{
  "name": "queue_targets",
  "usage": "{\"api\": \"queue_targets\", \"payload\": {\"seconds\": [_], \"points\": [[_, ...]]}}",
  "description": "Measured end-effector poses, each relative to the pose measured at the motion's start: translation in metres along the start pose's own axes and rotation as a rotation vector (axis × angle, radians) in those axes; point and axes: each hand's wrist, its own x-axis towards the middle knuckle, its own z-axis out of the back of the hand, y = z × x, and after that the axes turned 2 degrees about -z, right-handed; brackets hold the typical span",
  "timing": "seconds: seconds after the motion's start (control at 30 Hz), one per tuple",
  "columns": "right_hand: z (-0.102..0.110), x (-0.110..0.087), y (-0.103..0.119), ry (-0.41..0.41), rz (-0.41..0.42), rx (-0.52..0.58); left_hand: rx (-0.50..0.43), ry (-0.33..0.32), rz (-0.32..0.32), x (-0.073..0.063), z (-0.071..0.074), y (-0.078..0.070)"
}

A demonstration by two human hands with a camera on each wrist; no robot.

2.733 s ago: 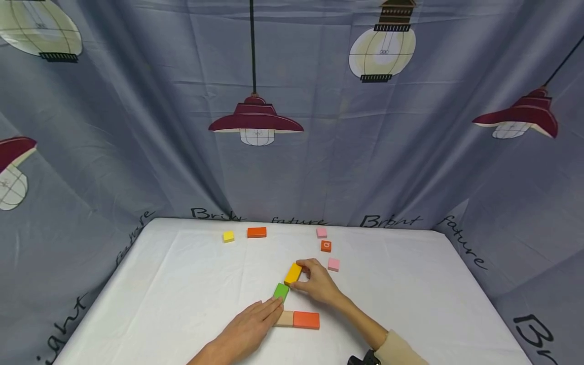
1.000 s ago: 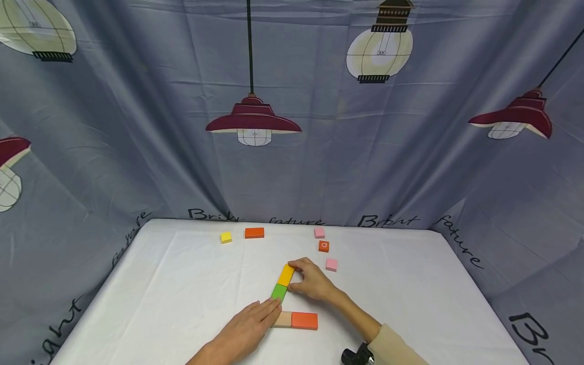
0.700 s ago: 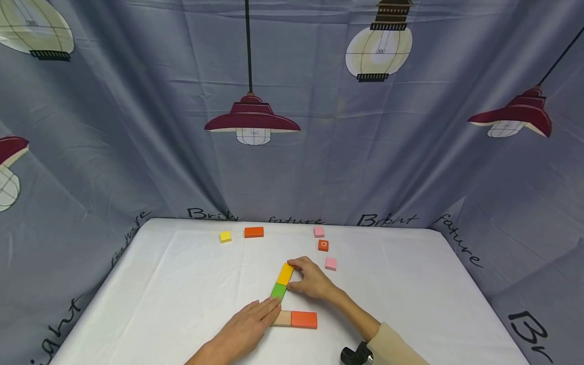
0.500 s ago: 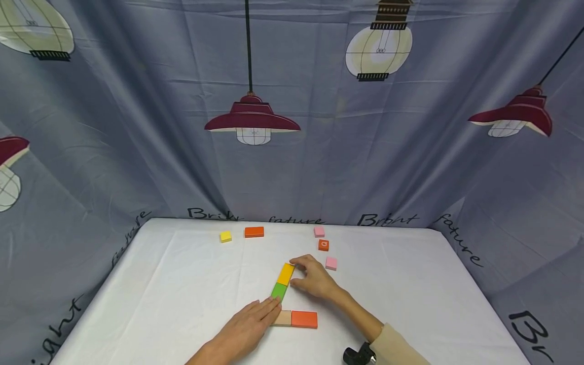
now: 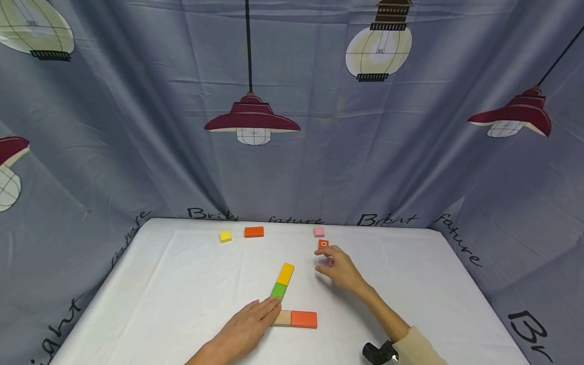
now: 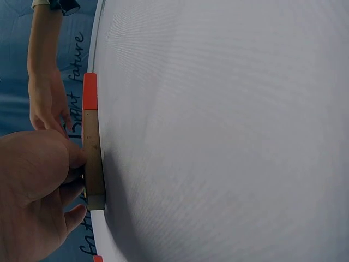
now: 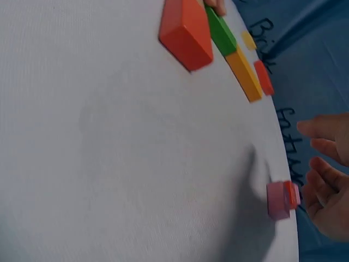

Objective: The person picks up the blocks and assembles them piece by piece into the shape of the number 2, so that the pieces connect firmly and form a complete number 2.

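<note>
My left hand lies with extended fingers over the near ends of a green block and a bare wooden block, hiding part of both. Beyond the green block, a yellow-orange block continues the slanted row. An orange-red block abuts the wooden one on its right. My right hand hovers with thumb and fingers parted and holds nothing. In the head view it partly covers a pink block; a small orange block with a white ring mark shows just past the fingertips.
At the back of the white-covered table are a small yellow block, an orange block and another pink block. A grey curtain with printed lamps borders the table. A black wrist camera sits on the right forearm.
The yellow-orange block was brought against the end of the green one. My right hand then let go of it and moved right, toward the pink block. The left hand stayed put.
</note>
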Motion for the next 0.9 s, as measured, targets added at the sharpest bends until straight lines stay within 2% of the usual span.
{"api": "queue_targets", "payload": {"seconds": [0.27, 0.53, 0.9], "points": [[0.019, -0.003, -0.023, 0.003, -0.056, 0.023, 0.03, -0.063, -0.028, -0.003, -0.001, 0.0], [0.02, -0.004, -0.038, 0.014, -0.097, -0.033, 0.06, -0.103, -0.049, -0.003, -0.002, 0.0], [0.016, -0.006, -0.05, 0.02, -0.144, -0.047, 0.036, -0.056, -0.029, -0.002, 0.0, -0.001]]}}
